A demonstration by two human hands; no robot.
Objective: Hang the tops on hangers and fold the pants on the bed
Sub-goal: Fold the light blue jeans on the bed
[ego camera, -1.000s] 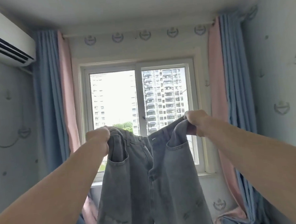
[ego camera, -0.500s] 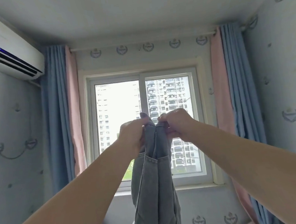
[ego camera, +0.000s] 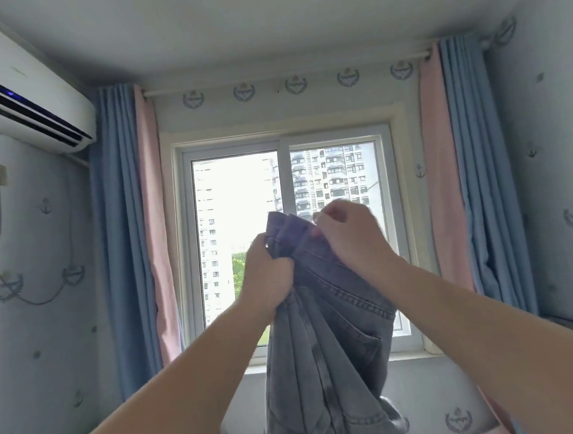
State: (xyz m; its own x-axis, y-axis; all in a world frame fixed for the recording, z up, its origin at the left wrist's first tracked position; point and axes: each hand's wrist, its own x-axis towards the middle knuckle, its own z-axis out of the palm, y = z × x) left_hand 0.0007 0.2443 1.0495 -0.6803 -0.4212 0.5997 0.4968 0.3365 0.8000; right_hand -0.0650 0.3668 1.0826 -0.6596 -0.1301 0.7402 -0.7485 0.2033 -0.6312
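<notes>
Here, reading from the left: a white wall-mounted air conditioner [ego camera: 26, 99] and a blue-and-pink curtain [ego camera: 126, 228] sit well clear of the action. The left hand [ego camera: 269, 282] is raised in front of the white-framed sliding window [ego camera: 236, 203], its fingers curled tight round a bunch of cloth just under the waistband of the grey denim pants [ego camera: 326, 366]. The pants look doubled lengthwise, legs together; their long axis runs straight down from the two hands and out of the bottom of the view. The waistband stands up between the hands. The right hand [ego camera: 351, 236] is slightly higher and just beside the left, fingers bent, pinching the waistband's upper edge. The matching blue-and-pink right curtain [ego camera: 473, 187] hangs well apart.

Both hands are on the same end, so the free length lies below them. The bed is not in view. I judge that laying the pants flat calls for lowering them forward; the air in front looks open.
</notes>
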